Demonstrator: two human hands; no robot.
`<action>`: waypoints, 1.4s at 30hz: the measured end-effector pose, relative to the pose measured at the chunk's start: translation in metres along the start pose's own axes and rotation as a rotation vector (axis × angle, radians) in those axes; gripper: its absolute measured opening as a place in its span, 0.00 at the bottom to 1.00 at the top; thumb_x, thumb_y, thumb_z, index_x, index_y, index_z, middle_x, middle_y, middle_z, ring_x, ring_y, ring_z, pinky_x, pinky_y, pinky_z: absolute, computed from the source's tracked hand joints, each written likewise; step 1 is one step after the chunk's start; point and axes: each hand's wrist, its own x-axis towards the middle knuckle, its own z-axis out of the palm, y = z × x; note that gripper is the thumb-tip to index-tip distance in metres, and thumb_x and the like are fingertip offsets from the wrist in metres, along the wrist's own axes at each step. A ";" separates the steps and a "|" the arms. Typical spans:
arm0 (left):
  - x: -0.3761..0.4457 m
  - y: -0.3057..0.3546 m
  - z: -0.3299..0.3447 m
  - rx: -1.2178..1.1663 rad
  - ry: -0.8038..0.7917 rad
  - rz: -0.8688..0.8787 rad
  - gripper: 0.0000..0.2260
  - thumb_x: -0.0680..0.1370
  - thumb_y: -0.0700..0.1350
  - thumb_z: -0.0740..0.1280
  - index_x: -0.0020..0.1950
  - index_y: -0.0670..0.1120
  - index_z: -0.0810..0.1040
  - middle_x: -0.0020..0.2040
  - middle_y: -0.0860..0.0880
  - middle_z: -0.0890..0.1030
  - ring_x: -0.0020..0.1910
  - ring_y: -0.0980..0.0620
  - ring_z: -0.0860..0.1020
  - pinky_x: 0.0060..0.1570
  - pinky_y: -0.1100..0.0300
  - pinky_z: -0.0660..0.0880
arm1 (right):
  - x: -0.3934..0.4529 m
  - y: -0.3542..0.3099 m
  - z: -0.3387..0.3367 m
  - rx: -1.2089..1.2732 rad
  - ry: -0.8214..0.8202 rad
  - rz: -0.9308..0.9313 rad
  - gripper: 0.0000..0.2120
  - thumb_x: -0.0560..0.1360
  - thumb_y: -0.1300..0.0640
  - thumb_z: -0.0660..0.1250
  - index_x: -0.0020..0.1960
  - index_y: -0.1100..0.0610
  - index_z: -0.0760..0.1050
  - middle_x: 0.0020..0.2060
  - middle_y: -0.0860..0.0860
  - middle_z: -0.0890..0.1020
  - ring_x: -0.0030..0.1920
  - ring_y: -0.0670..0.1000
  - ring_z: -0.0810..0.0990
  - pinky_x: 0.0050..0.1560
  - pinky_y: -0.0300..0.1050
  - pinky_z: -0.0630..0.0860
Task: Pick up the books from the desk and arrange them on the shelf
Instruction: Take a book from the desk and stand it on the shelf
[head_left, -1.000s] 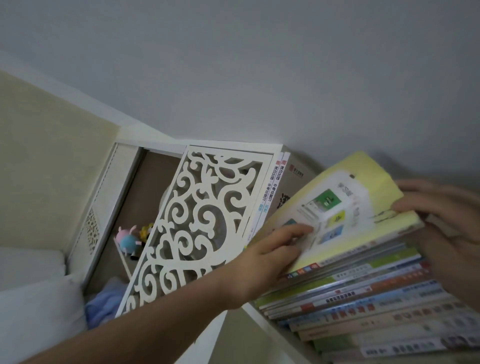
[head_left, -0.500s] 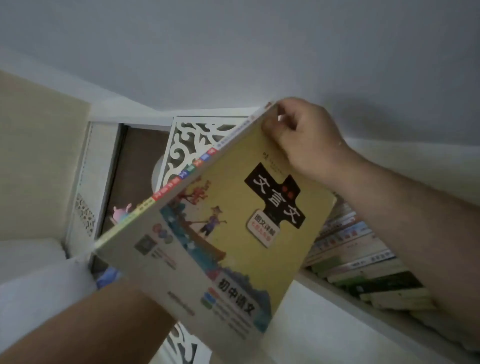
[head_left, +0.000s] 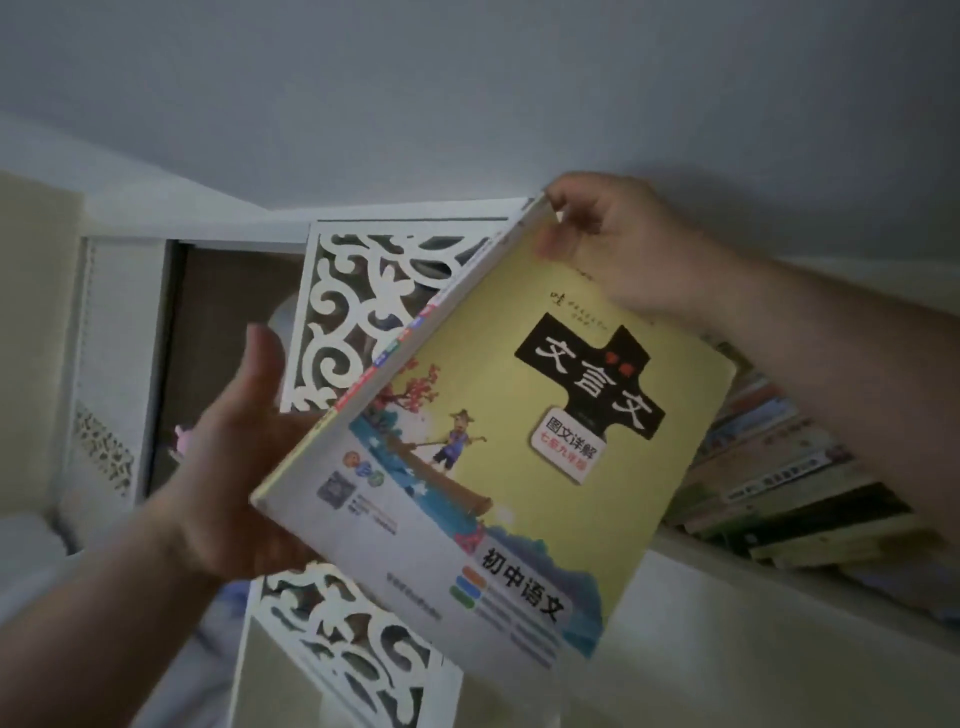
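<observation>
While the right hand (head_left: 618, 244) pinches its top corner, the book (head_left: 498, 457) rests against the left hand's (head_left: 234, 467) open palm.

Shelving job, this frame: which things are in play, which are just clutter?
In play:
- yellow book, held in both hands
- right hand, pinching its top corner
- left hand, at its spine side
- shelved books
- shelf

Clutter:
- carved white panel
- pink toy in the left compartment
</observation>
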 end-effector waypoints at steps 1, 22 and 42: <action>0.004 0.006 0.012 0.058 0.004 -0.012 0.50 0.75 0.72 0.68 0.84 0.41 0.55 0.80 0.27 0.55 0.79 0.26 0.58 0.77 0.33 0.62 | 0.003 -0.006 0.004 -0.009 -0.033 -0.002 0.06 0.82 0.47 0.69 0.49 0.37 0.80 0.47 0.57 0.81 0.39 0.49 0.77 0.41 0.48 0.74; 0.026 0.070 -0.004 1.039 1.040 0.519 0.14 0.79 0.45 0.73 0.62 0.57 0.76 0.50 0.52 0.88 0.45 0.52 0.88 0.45 0.45 0.85 | -0.026 0.019 0.087 1.029 0.029 0.470 0.36 0.70 0.57 0.81 0.73 0.43 0.70 0.63 0.60 0.84 0.60 0.65 0.85 0.62 0.70 0.79; 0.148 0.019 0.033 1.129 0.802 0.668 0.12 0.85 0.47 0.64 0.68 0.59 0.73 0.59 0.63 0.82 0.58 0.59 0.81 0.51 0.60 0.79 | 0.002 0.070 0.020 0.583 0.402 0.480 0.26 0.75 0.68 0.76 0.68 0.52 0.73 0.53 0.49 0.85 0.52 0.48 0.84 0.41 0.47 0.84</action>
